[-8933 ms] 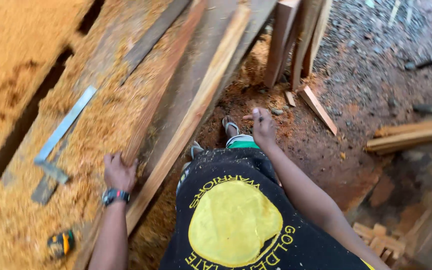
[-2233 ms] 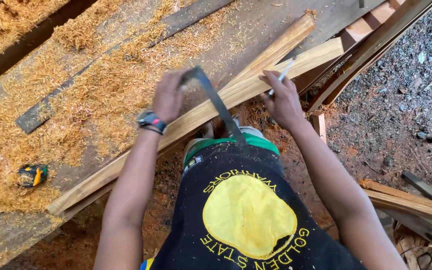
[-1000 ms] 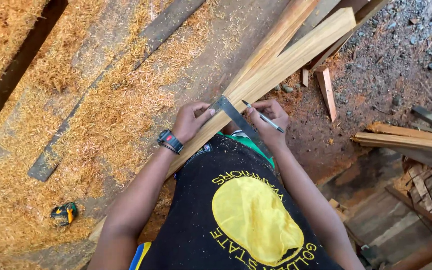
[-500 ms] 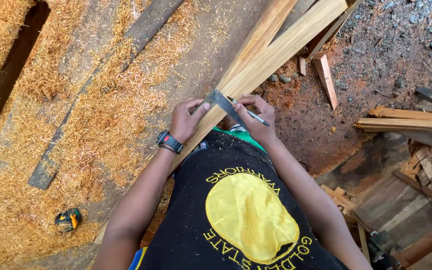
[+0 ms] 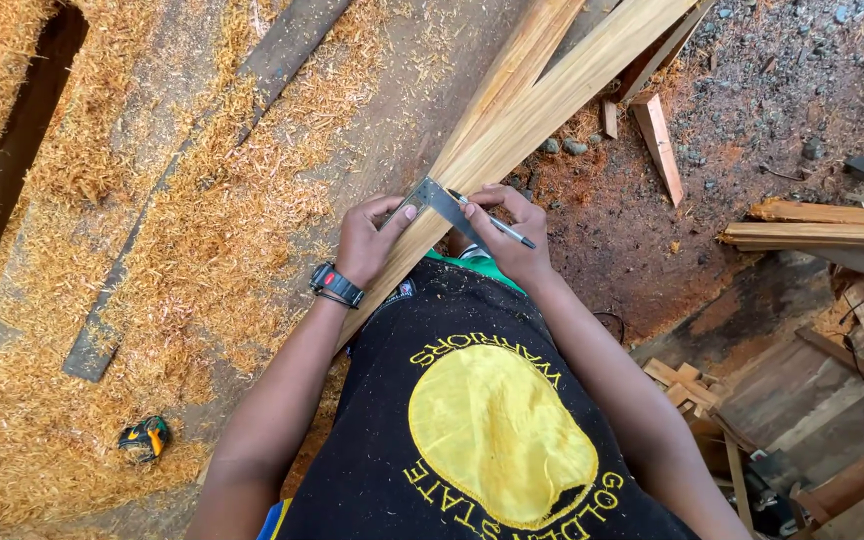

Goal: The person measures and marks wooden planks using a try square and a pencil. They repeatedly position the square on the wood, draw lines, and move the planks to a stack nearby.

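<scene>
Metal square (image 5: 442,200) pinned flat across pale plank (image 5: 552,95) by left hand (image 5: 370,240) for a true edge; pencil (image 5: 497,222) gripped in right hand (image 5: 507,235), at 3 o'clock of blade

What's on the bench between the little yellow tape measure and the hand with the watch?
In the head view, only loose sawdust lies on the bench between the tape measure and the left hand.

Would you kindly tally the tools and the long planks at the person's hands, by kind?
Metal try square: 1
Pencil: 1
Tape measure: 1
Long wooden planks: 2
Total: 5
The left hand holds the square on the planks; the right hand holds the pencil.
</scene>
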